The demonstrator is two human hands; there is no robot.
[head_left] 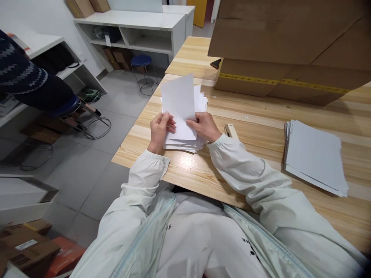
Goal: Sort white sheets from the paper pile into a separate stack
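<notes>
A white sheet of paper (179, 98) is tilted up over a loose stack of white paper (184, 146) near the table's left edge. My right hand (206, 125) grips the sheet's right side, thumb on top and fingers underneath. At the lower left side of the sheet, my left hand (162, 129) is closed, its thumb and forefinger pinched together at the paper; the exact hold is partly hidden. Other sheets stick out unevenly behind the raised one. Close to my right wrist lies a narrow cream-coloured tool (231, 131), partly covered by my sleeve.
A second paper stack (315, 156) lies on the wooden table (261, 143) at right. Large cardboard boxes (290, 77) stand at the back, with a phone (215, 63) beside them. A person (26, 73) sits on a stool at left. Another blue stool (141, 60) stands by white shelves.
</notes>
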